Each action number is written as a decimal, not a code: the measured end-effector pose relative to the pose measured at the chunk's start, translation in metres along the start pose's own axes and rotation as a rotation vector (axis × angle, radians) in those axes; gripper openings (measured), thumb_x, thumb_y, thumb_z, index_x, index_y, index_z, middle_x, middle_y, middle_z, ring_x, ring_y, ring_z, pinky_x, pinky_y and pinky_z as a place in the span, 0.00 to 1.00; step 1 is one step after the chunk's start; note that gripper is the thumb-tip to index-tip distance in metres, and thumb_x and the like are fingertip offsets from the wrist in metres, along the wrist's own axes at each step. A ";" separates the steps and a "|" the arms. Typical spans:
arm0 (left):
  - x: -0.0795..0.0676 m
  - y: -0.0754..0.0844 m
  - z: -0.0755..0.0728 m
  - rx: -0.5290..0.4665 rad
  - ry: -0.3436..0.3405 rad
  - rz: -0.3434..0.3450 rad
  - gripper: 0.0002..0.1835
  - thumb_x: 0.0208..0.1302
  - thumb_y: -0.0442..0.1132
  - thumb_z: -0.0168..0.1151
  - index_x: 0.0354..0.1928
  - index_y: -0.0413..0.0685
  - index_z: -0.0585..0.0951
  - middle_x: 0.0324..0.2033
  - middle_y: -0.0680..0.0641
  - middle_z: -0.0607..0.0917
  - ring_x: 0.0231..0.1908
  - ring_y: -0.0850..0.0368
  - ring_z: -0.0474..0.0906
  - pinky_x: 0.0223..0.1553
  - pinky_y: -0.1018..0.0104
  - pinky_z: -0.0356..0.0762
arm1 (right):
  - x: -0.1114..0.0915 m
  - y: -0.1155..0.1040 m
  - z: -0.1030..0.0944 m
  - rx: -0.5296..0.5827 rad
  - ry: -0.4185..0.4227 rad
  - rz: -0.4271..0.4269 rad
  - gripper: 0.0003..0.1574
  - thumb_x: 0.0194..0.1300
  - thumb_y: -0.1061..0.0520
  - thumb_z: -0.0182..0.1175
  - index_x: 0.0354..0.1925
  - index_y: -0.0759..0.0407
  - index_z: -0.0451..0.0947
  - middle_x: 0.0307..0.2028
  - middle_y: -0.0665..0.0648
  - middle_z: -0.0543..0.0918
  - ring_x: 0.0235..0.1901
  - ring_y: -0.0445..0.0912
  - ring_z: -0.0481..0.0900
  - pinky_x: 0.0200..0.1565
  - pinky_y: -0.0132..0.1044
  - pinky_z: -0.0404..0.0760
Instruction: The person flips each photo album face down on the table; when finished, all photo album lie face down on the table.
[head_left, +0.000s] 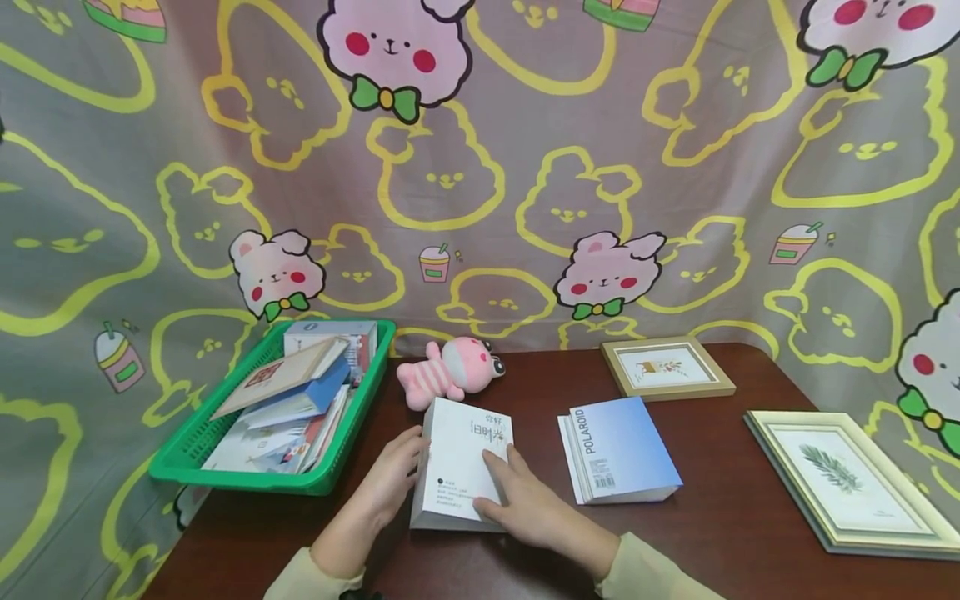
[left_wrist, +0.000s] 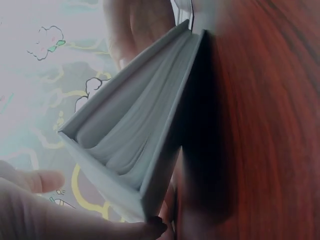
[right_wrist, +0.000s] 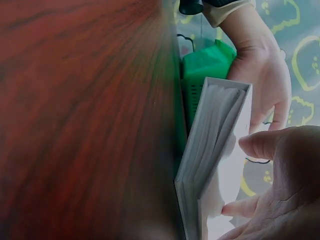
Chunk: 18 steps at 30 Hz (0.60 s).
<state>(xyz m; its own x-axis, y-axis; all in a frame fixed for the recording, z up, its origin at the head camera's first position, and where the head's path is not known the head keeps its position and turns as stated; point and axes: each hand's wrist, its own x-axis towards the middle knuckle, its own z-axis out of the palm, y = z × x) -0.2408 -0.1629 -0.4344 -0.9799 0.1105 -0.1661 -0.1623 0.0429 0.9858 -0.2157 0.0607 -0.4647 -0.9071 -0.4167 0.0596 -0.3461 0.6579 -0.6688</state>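
Observation:
A thick white photo album (head_left: 457, 454) with dark printed characters on its cover lies in front of me. My left hand (head_left: 388, 479) is at its left side, fingers extended along the spine; in the left wrist view a fingertip touches the spine's lower corner, while the thumb stands apart from it. My right hand (head_left: 534, 510) rests on the right part of the cover with its fingers spread. Seen edge-on in the left wrist view, the album (left_wrist: 125, 125) is wedge-shaped, with page edges showing between the covers. Its far end is partly hidden there.
A blue-and-white POLAROID album (head_left: 626, 454) lies to the right. Two framed pictures, one tan (head_left: 611, 367) and one pale (head_left: 795, 479), lie farther right. At left stands a green basket (head_left: 300, 482) of books and albums. A pink plush toy (head_left: 442, 372) lies behind the white album.

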 end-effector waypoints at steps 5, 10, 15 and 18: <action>-0.004 0.004 0.001 -0.093 0.051 0.024 0.35 0.79 0.41 0.42 0.76 0.25 0.46 0.73 0.23 0.53 0.73 0.27 0.51 0.71 0.33 0.49 | 0.000 -0.001 0.001 -0.005 0.011 -0.011 0.49 0.69 0.38 0.62 0.74 0.66 0.62 0.72 0.81 0.56 0.71 0.71 0.58 0.64 0.67 0.66; -0.007 0.007 0.000 -0.160 0.074 0.053 0.33 0.81 0.41 0.39 0.76 0.25 0.47 0.72 0.22 0.55 0.72 0.26 0.52 0.70 0.32 0.49 | 0.001 -0.005 0.000 0.012 0.009 -0.057 0.50 0.71 0.39 0.60 0.74 0.71 0.60 0.72 0.79 0.57 0.74 0.68 0.56 0.68 0.64 0.60; -0.011 0.011 0.004 -0.207 0.088 0.086 0.33 0.82 0.43 0.38 0.76 0.26 0.48 0.72 0.22 0.56 0.72 0.27 0.53 0.70 0.34 0.52 | 0.003 -0.013 -0.004 0.056 -0.001 -0.119 0.48 0.74 0.38 0.57 0.78 0.62 0.56 0.74 0.77 0.56 0.74 0.67 0.55 0.68 0.65 0.60; -0.013 0.015 0.009 -0.224 0.087 0.105 0.32 0.82 0.42 0.38 0.76 0.27 0.49 0.72 0.23 0.56 0.72 0.29 0.54 0.70 0.35 0.53 | 0.005 -0.017 -0.006 0.052 0.000 -0.147 0.46 0.75 0.36 0.54 0.80 0.53 0.55 0.75 0.74 0.55 0.74 0.66 0.55 0.67 0.66 0.62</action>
<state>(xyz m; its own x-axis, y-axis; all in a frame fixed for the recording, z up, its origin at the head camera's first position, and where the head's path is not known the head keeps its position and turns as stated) -0.2292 -0.1551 -0.4177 -0.9974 0.0169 -0.0699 -0.0718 -0.1866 0.9798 -0.2159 0.0516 -0.4488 -0.8475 -0.5061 0.1601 -0.4627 0.5564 -0.6901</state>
